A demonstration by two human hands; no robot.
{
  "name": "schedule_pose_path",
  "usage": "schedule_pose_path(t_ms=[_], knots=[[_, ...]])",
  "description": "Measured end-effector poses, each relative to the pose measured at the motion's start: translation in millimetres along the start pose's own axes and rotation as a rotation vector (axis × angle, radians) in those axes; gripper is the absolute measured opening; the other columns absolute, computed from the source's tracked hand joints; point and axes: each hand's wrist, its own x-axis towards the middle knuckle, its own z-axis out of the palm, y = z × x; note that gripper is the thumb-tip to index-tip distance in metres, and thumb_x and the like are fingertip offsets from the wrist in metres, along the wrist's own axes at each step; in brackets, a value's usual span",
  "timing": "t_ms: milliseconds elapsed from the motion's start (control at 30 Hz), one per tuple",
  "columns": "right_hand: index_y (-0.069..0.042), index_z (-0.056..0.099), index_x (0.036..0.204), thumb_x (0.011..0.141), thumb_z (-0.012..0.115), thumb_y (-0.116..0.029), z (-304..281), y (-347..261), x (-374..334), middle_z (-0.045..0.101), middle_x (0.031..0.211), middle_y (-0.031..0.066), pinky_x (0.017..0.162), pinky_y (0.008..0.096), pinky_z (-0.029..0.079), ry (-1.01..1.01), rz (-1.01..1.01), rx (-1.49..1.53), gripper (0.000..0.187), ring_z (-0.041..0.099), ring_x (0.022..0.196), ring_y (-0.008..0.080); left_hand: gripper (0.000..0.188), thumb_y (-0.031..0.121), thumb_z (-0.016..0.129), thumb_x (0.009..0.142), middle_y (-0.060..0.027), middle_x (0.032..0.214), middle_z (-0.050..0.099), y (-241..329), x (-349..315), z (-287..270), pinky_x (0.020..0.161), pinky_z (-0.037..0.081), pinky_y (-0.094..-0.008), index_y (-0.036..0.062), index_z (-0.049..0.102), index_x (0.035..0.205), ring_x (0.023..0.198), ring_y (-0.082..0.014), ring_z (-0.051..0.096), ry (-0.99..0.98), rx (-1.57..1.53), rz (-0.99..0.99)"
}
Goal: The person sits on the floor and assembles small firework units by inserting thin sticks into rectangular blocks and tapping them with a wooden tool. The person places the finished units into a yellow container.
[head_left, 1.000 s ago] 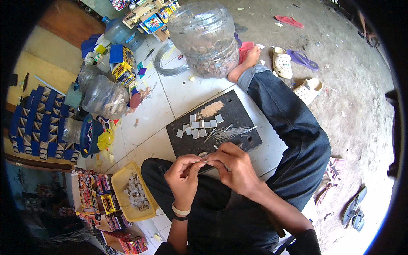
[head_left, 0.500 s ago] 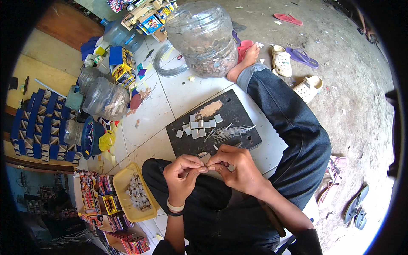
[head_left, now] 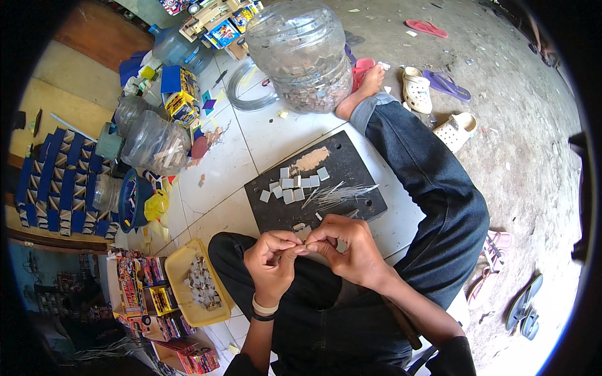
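Fingertips nearly touching, my left hand (head_left: pixel 274 258) and my right hand (head_left: pixel 348 248) meet over my lap at the near edge of a black board (head_left: pixel 266 216). Both pinch something very small that the fingers mostly hide, so its kind does not show. On the board lies a cluster of small grey-white square blocks (head_left: pixel 288 183). To their right is a loose bundle of thin wire pieces (head_left: pixel 339 197). A patch of pale brown crumbs (head_left: pixel 311 159) lies toward the board's far side.
Left of my knee sits a yellow tray (head_left: pixel 178 289) of small pieces, beside boxes of colourful toy trucks (head_left: pixel 133 287). Beyond the board stand a big clear plastic container (head_left: pixel 301 56) of scraps and a wire coil (head_left: pixel 236 94). Blue stacked parts (head_left: pixel 56 182) are at the left; sandals (head_left: pixel 414 89) lie right.
Both hands stay together in the same pinch, with only a very slight shift. The blocks and wires on the board have not moved.
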Motion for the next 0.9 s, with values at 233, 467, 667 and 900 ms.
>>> schedule_pose_path(t_ms=[233, 467, 667, 900], knots=[[0.001, 0.076, 0.101, 0.084, 0.075, 0.013, 1.2, 5.6, -1.6, 0.068, 0.092, 0.0153, 0.075, 0.0432, 0.057, 0.004, -0.104, -0.127, 0.021, 0.071, 0.084, 0.0342, 0.025, -0.004, 0.085, 0.094, -0.0176, 0.111, 0.078, 2.5, 5.9, -5.5, 0.088, 0.065, -0.0333, -0.0061, 0.068, 0.113, 0.098, -0.0199, 0.077, -0.034, 0.066, -0.051], [0.0, 0.072, 0.102, 0.078, 0.071, 0.008, 9.4, 15.4, -6.3, 0.061, 0.101, 0.0148, 0.085, 0.0486, 0.058, -0.046, -0.226, -0.445, 0.025, 0.065, 0.098, 0.0374, 0.035, -0.009, 0.083, 0.087, -0.0141, 0.111, 0.081, 21.1, 6.4, -5.5, 0.084, 0.062, -0.0364, 0.0005, 0.08, 0.121, 0.098, -0.0295, 0.079, -0.129, 0.583, 0.11], [0.002, 0.072, 0.099, 0.078, 0.07, 0.009, 13.0, 17.9, -6.1, 0.062, 0.099, 0.0155, 0.084, 0.0477, 0.058, -0.069, -0.223, -0.41, 0.022, 0.066, 0.097, 0.0371, 0.028, -0.011, 0.082, 0.086, -0.013, 0.102, 0.082, 14.7, -1.8, -1.4, 0.081, 0.062, -0.037, -0.0003, 0.082, 0.112, 0.092, -0.0278, 0.079, -0.113, 0.671, 0.096], [0.004, 0.075, 0.098, 0.079, 0.072, 0.011, 13.9, 15.7, -6.8, 0.066, 0.095, 0.0191, 0.081, 0.0495, 0.058, -0.113, -0.083, -0.335, 0.02, 0.068, 0.091, 0.041, 0.029, -0.014, 0.082, 0.083, -0.0091, 0.094, 0.08, 3.8, -13.6, -7.0, 0.078, 0.057, -0.038, 0.0018, 0.084, 0.107, 0.084, -0.0258, 0.074, -0.077, 0.832, 0.338]])
